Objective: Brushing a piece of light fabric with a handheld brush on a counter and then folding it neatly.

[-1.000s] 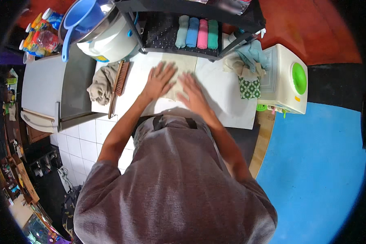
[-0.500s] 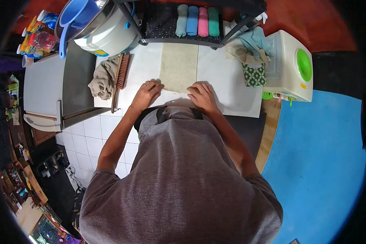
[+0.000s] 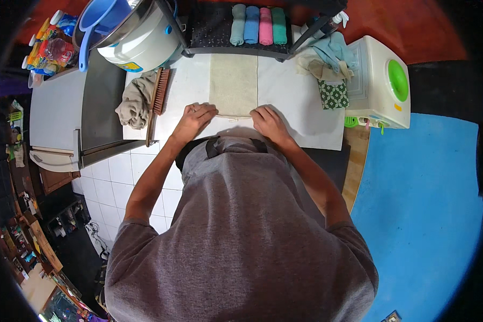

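Note:
A cream cloth (image 3: 233, 86) lies flat as a long strip on the white tabletop (image 3: 284, 91), its far end reaching the black rack. The near edge is turned over into a thin, narrow fold or roll. My left hand (image 3: 195, 121) holds the left end of that edge, fingers closed with the thumb side toward the cloth. At the right end, my right hand (image 3: 269, 124) grips the same edge with bent fingers. Both palms face down, and the fingertips are partly hidden.
Rolled cloths (image 3: 251, 26) in several colours sit on the black rack (image 3: 214, 51) behind. A brush (image 3: 159, 96) rests by a crumpled beige cloth (image 3: 137, 102) on the left. Right of me are a bunched cloth pile (image 3: 324, 61) and a cream container with a green panel (image 3: 386, 80).
The cloth's near edge was slanted and is now straight, turned over slightly. My right hand has closed on its right corner; my left hand has barely moved.

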`<state>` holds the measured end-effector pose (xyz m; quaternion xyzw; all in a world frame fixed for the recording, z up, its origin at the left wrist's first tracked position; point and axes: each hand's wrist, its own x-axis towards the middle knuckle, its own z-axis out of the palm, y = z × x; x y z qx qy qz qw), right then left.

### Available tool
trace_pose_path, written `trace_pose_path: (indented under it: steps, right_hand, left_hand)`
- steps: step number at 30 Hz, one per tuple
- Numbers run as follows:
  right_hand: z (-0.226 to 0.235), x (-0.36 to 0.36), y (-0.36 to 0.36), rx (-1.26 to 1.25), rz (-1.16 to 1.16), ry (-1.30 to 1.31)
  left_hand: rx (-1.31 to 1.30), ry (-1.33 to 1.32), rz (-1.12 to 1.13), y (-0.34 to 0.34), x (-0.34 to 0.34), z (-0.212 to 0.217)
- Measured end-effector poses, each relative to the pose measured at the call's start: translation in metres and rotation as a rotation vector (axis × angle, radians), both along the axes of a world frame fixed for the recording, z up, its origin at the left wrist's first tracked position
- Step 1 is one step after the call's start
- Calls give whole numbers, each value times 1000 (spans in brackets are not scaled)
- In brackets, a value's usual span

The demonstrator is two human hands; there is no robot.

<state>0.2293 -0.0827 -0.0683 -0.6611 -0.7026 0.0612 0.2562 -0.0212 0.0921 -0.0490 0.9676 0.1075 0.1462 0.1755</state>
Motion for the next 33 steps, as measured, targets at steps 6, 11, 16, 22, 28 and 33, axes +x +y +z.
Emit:
trace_pose_path:
  steps: [6, 11, 16, 22, 28, 33]
  right_hand:
    - [-4, 0, 3, -34, -30, -1]
    - [15, -5, 9, -63, -29, 68]
    - [13, -12, 19, 33, 78, 31]
    - [1, -11, 22, 35, -18, -2]
    - [0, -8, 18, 67, -84, 14]
    - [3, 2, 13, 154, -66, -19]
  left_hand:
    - [-94, -23, 115, -7, 9, -2]
    - [-243, -68, 192, -8, 10, -20]
    - [-392, -183, 390, -15, 22, -15]
    - [-534, -187, 420, -8, 24, -12]
    - [-714, -192, 329, -16, 19, 7]
    - [-634, -171, 381, -12, 17, -1]
